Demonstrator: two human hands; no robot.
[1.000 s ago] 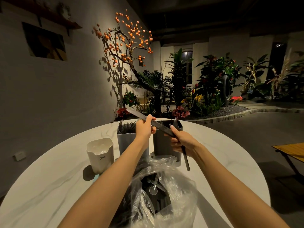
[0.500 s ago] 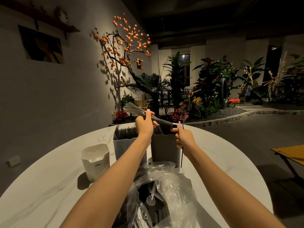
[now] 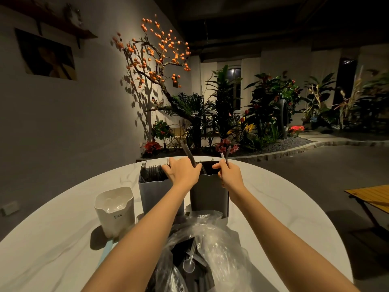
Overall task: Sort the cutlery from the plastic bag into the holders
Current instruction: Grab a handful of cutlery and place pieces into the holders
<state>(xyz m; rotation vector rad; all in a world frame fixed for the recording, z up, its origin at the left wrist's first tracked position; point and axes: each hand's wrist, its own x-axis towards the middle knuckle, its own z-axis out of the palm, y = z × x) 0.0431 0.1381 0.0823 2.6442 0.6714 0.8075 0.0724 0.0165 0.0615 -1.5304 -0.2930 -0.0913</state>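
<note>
On the round white table (image 3: 63, 249) stand a white holder (image 3: 114, 211), a light grey holder (image 3: 157, 197) full of black forks, and a dark grey holder (image 3: 208, 194). My left hand (image 3: 182, 171) grips a dark piece of cutlery (image 3: 188, 153) that points up over the gap between the two grey holders. My right hand (image 3: 228, 175) pinches two thin pieces, one clear and one dark (image 3: 225, 154), above the dark holder's right side. A clear plastic bag (image 3: 210, 249) lies near me with dark cutlery and a clear spoon (image 3: 189, 264) inside.
A planted bed with an orange-fruited tree (image 3: 155, 60) lies beyond the table's far edge. A wooden bench (image 3: 370, 197) stands on the right on the dark floor. The white holder sits at the left, apart from the grey ones.
Both hands have dropped toward the holders' rims. The long dark piece has swung from lying across to pointing upward in my left hand, and my right hand's pieces now point up.
</note>
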